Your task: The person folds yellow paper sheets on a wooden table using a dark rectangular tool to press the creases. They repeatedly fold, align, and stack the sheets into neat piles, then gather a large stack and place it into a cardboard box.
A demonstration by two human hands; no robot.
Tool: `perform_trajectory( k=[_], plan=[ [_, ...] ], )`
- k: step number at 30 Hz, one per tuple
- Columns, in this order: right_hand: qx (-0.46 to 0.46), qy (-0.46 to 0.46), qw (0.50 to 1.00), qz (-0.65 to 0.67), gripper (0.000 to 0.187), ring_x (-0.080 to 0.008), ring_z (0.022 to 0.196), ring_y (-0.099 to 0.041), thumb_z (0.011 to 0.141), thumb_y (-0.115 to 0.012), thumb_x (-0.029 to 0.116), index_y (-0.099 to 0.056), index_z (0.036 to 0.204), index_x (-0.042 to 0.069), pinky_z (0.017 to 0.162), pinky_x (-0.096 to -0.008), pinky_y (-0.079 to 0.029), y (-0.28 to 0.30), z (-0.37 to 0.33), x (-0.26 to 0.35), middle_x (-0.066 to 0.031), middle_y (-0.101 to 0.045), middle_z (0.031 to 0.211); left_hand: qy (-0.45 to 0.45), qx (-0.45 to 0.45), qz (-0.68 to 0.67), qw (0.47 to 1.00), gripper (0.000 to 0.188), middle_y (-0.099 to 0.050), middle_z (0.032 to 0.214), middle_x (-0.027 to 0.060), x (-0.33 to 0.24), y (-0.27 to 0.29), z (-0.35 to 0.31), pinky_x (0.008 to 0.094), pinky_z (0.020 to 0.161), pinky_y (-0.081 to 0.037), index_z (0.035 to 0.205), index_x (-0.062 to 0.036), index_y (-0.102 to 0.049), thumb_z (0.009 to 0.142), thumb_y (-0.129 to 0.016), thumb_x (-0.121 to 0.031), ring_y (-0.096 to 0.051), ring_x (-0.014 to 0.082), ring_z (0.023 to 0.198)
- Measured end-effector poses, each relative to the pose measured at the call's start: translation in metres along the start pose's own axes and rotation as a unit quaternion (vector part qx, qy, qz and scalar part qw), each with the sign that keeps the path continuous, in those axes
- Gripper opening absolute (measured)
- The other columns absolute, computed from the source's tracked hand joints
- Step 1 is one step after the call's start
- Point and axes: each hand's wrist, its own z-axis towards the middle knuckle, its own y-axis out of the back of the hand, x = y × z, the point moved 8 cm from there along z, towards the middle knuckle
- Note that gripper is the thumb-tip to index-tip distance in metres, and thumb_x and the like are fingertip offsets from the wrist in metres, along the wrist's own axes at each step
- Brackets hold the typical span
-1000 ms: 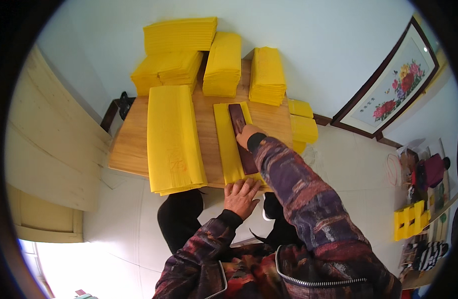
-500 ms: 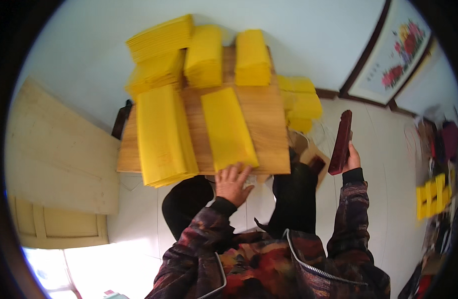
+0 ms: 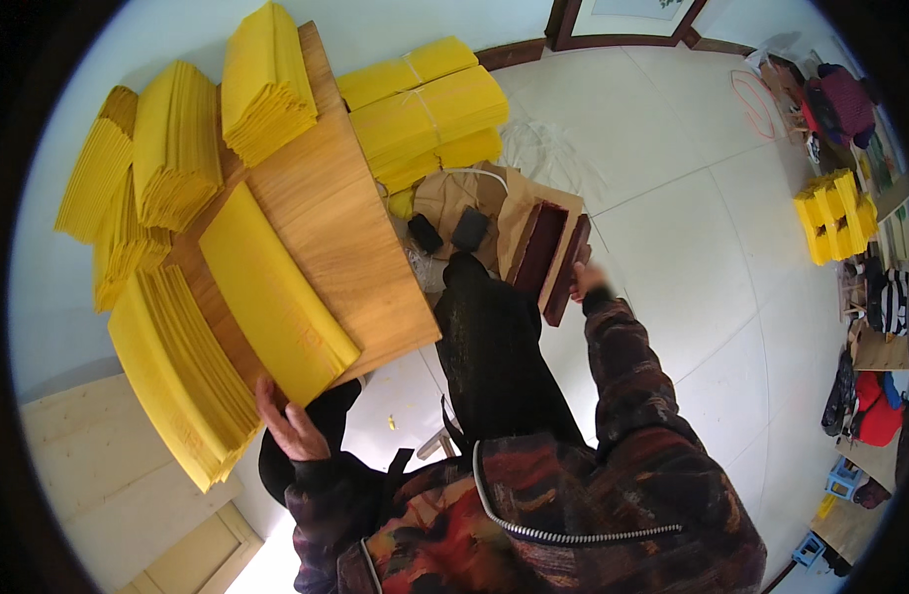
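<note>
My right hand (image 3: pixel 586 281) is closed around a long dark red wooden block (image 3: pixel 570 272). The block is beside a shallow dark red tray (image 3: pixel 539 241) set in brown paper; I cannot tell whether they touch. My left hand (image 3: pixel 292 430) has its fingers stretched out at the near end of a flat yellow paper sheaf (image 3: pixel 276 297). Faint reddish marks show near that end of the sheaf, which lies on the wooden table (image 3: pixel 375 252). Left of it, a thick fanned stack of yellow paper (image 3: pixel 182 381) overhangs the table's near edge.
More folded yellow paper stacks (image 3: pixel 177 144) line the table's far left side. Tied yellow bundles (image 3: pixel 430 109) stand beyond the table's right edge. Two dark blocks (image 3: pixel 470 229) sit on the brown paper. Assorted goods and a yellow stack (image 3: pixel 835 218) stand along the right wall.
The view has swung to the right. My right hand has brought the red block from out over the floor to beside the tray. My left hand stays at the sheaf's near end.
</note>
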Motion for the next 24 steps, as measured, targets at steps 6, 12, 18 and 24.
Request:
perform_trajectory(
  k=[6,12,18,24],
  plan=[
    [-0.127,0.08,0.931,-0.333,0.043,-0.0367,0.085,-0.061,0.08,-0.053,0.034,-0.053,0.102,-0.004,0.075,-0.0426,-0.048,-0.05,0.054,0.011,-0.0272,-0.06,0.094,0.06,0.01,0.02,0.998,0.069,-0.046,0.118,0.0147,0.011,-0.001,0.007,0.0339,0.094,-0.034,0.13,0.0034,-0.03,0.089,-0.036,-0.052,-0.046,0.023,0.108],
    [-0.157,0.316,0.91,-0.219,0.051,-0.0312,0.116,-0.037,0.087,-0.039,0.032,-0.032,0.128,0.004,0.097,-0.037,-0.031,-0.1,0.105,0.042,-0.0185,-0.041,0.124,0.111,-0.06,0.052,0.991,0.073,-0.049,0.109,0.013,0.011,0.001,0.001,0.0312,0.089,-0.035,0.123,0.0052,-0.036,0.084,-0.043,-0.055,-0.048,0.0206,0.1],
    [-0.006,-0.052,0.908,-0.415,0.071,-0.0335,0.097,-0.055,0.079,-0.048,0.056,-0.04,0.127,0.005,0.08,-0.0393,-0.046,-0.079,0.192,-0.075,-0.0212,-0.057,0.108,0.115,-0.034,0.075,0.99,0.068,-0.047,0.107,0.0133,0.014,0.003,0.002,0.0294,0.082,-0.037,0.12,0.0053,-0.039,0.082,-0.047,-0.051,-0.046,0.0203,0.095],
    [-0.058,-0.041,0.971,-0.227,0.038,-0.0307,0.06,-0.056,0.079,-0.059,0.037,-0.058,0.09,0.0,0.056,-0.0414,-0.045,-0.07,0.235,-0.12,-0.0234,-0.055,0.064,0.159,-0.006,0.083,0.984,0.068,-0.047,0.104,0.0145,0.009,0.003,0.005,0.0315,0.079,-0.039,0.12,0.0041,-0.04,0.083,-0.049,-0.052,-0.048,0.0221,0.09]
  ],
)
